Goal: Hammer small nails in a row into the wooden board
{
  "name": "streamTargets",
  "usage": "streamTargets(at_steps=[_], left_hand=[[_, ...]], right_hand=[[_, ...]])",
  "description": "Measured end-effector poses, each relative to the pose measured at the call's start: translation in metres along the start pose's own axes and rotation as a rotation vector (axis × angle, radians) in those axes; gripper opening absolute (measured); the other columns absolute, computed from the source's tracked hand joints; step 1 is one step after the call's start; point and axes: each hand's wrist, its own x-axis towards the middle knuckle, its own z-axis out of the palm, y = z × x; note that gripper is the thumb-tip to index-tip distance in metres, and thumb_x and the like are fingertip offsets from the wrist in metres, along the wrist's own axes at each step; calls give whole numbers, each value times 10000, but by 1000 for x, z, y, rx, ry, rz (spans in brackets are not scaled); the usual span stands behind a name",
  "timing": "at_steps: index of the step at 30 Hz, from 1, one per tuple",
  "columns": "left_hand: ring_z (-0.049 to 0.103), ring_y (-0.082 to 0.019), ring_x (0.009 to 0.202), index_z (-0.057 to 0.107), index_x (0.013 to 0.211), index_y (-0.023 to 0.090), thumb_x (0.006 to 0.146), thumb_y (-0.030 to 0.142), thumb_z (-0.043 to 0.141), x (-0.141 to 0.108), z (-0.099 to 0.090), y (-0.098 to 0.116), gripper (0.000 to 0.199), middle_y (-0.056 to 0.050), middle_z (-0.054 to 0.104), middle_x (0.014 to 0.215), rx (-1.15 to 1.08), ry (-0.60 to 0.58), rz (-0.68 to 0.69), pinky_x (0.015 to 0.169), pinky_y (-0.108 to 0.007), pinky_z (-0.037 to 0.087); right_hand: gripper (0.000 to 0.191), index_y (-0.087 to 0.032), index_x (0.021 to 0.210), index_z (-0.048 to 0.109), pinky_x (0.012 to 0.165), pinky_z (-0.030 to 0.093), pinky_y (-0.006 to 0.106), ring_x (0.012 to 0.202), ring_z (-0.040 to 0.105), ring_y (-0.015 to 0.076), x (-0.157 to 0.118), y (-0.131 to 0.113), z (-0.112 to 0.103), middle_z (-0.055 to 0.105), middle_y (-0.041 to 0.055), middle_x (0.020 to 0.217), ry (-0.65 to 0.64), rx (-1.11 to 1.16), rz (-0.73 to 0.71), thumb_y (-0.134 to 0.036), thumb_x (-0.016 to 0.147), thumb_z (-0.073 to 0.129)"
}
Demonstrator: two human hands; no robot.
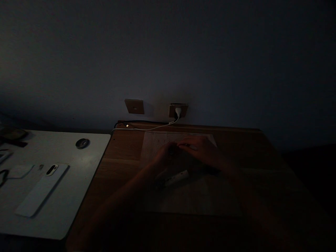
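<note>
The scene is very dark. My left hand (pixel 163 154) is closed around a small dark object (pixel 172 149) whose kind I cannot make out. Close beside it on the right, my right hand (pixel 197 146) has its fingers drawn together, their tips at the same object. Both hands are over a pale translucent sheet (pixel 183 204) on the wooden table (pixel 123 154). Nearer to me on the sheet lies a white cylindrical item (pixel 176 177) with dark marks. A dark thing (pixel 210 170) lies under my right wrist, too dim to name.
At the left, a white table (pixel 65 189) bears a roll of tape (pixel 82 143) and a long pale object (pixel 43 190). A white plug (pixel 178 112) sits in the wall socket, its cable (pixel 147 129) running along the wooden table's back edge. Another wall plate (pixel 134 106) is left of it.
</note>
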Motion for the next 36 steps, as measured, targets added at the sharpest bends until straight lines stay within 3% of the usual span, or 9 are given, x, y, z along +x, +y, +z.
streamTargets(at_steps=[5,10,13,16,20,23,26,30,36], left_hand=[[606,-313,1283,742,1184,174,1008,644,301,-16,-4,7,668,-107,718,1306,24,-95,64,1169,-500,385],[223,-280,1580,618,1411,281,1034,648,148,-46,-14,15,705,-17,463,1612,348,-222,247,1302,-530,108],[276,-270,1561,599,1403,254,1056,584,235,-66,-26,16,602,-64,448,1616,567,-185,383,1289,-507,219],[421,-271,1474,619,1310,232,1054,492,374,-88,-48,11,440,-114,489,1539,851,0,468,1234,-493,352],[582,-309,1298,591,1296,218,1018,470,469,-124,-85,-3,395,-147,521,1456,1100,317,402,1110,-537,488],[612,-287,1275,565,1327,250,1034,440,440,-152,-94,-12,370,-126,482,1520,1104,346,343,1054,-486,541],[613,-281,1280,583,1304,271,1034,423,444,-170,-83,-16,340,-115,458,1557,1083,328,352,1028,-461,555],[568,-326,1318,585,1304,295,987,440,542,-177,-69,-15,352,-111,475,1542,1111,380,335,1081,-569,477],[624,-308,1191,641,1220,272,935,500,573,-182,-105,0,370,-107,578,1349,1095,577,291,997,-528,511]], right_hand=[[202,-258,979,782,886,586,358,924,755,214,-75,18,14,806,38,1005,283,149,154,-373,950,619],[270,-270,891,785,811,614,381,887,764,263,-157,23,30,815,52,948,549,203,538,-511,849,670],[383,-260,930,778,860,605,435,963,752,305,-194,26,39,812,81,1012,661,139,762,-595,817,629],[539,-220,1024,751,956,562,517,1077,714,350,-215,34,52,783,133,1132,706,54,892,-665,781,568],[682,-156,1191,683,1054,496,562,1209,650,374,-224,45,69,707,197,1294,638,73,940,-681,794,504],[656,-156,1186,676,1082,455,595,1210,641,385,-223,50,75,703,210,1288,590,56,940,-664,828,466],[624,-165,1141,693,1058,473,588,1157,667,383,-219,51,72,728,204,1232,618,27,938,-642,809,466],[566,-204,1043,724,967,546,542,1070,707,368,-211,47,65,768,172,1139,624,49,971,-636,744,515],[537,-218,1007,738,949,570,496,1056,723,343,-187,18,79,784,146,1113,555,164,891,-641,754,525]])
